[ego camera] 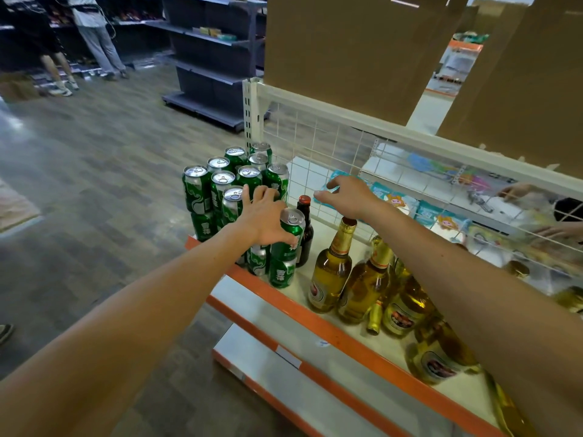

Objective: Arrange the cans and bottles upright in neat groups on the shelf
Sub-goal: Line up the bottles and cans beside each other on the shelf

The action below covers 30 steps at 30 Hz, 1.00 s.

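left hand [263, 220] holds the green metal can [293, 230] beside the dark brown glass bottle [307, 231]; right hand [348, 197] fingers [325, 197] open above it. set the can down straight.

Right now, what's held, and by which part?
Left hand grips the upper green can of a stacked pair by its upper side wall. Right hand is open, holding nothing.

Store interior. Floor [94, 184] is laid with grey-brown wood-pattern planks; a light glare is noted at far left. Dark grey shelving units [214, 67] are ranged along the aisle. Brown cardboard sheets [347, 52] are set above a white wire grid panel [331, 146]. Two standing persons [94, 36] are seen at upper left.
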{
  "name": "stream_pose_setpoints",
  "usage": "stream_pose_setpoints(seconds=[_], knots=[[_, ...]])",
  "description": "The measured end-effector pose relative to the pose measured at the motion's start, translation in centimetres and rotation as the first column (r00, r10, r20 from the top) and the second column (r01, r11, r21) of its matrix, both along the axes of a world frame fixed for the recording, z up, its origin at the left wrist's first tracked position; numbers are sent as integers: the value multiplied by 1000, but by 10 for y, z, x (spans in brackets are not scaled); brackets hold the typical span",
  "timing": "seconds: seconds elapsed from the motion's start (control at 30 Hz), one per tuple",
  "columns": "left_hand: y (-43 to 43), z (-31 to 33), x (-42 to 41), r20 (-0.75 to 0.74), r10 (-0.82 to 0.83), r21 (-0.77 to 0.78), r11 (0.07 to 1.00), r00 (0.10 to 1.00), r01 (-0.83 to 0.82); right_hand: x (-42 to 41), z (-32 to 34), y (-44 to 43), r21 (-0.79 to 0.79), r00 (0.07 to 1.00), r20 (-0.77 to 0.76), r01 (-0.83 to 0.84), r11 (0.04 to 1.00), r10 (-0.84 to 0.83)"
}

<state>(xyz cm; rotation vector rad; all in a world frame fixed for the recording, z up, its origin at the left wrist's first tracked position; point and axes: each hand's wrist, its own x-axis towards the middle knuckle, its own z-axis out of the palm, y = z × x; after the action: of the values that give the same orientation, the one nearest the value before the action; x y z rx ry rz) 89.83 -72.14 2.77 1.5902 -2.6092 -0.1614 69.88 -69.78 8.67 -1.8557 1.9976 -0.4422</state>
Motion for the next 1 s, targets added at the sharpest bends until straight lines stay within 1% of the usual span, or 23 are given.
stream_pose_setpoints(seconds=[0.13,0.23,0.33,0.47,0.53,0.6,0.63,0.67,0.7,0.77,0.8,0.9,1.0], knots=[[-1,-5,2,-43,-12,-14,1000,999,12,3,-2,-1,19,1000,-11,3,1000,-3],[-4,-5,5,-53,-5,29,1000,999,6,3,-4,-4,27,1000,-20,5,1000,-5],[-7,0,6,22,3,104,995,1000,-6,5,-5,-8,36,1000,-22,1,999,0],[-14,9,4,168,-61,111,993,984,42,10,-5,-17,41,1000,-26,5,999,-4],[-17,13,4,180,-93,168,984,979,62,13,-7,-23,53,1000,-28,-4,999,6],[-22,18,4,106,-110,230,970,988,83,16,-8,-30,76,998,-57,-18,997,23],[-25,20,4,51,-104,233,968,993,90,18,-9,-33,90,996,-79,-25,996,32],[-29,23,4,-22,-91,234,968,996,94,20,-10,-37,105,994,-103,-32,994,43],[-33,27,6,-128,-61,253,963,990,92,22,-11,-42,121,991,-125,-40,992,55],[-41,32,7,-336,19,298,951,942,87,25,-14,-52,158,985,-153,-57,986,81],[-45,34,7,-370,31,282,956,928,80,27,-15,-56,175,981,-168,-67,982,97],[-60,34,7,-278,13,210,977,961,47,30,-20,-68,222,965,-223,-91,971,142],[-73,24,5,-230,19,240,970,973,38,29,-30,-77,245,954,-251,-99,965,161]])
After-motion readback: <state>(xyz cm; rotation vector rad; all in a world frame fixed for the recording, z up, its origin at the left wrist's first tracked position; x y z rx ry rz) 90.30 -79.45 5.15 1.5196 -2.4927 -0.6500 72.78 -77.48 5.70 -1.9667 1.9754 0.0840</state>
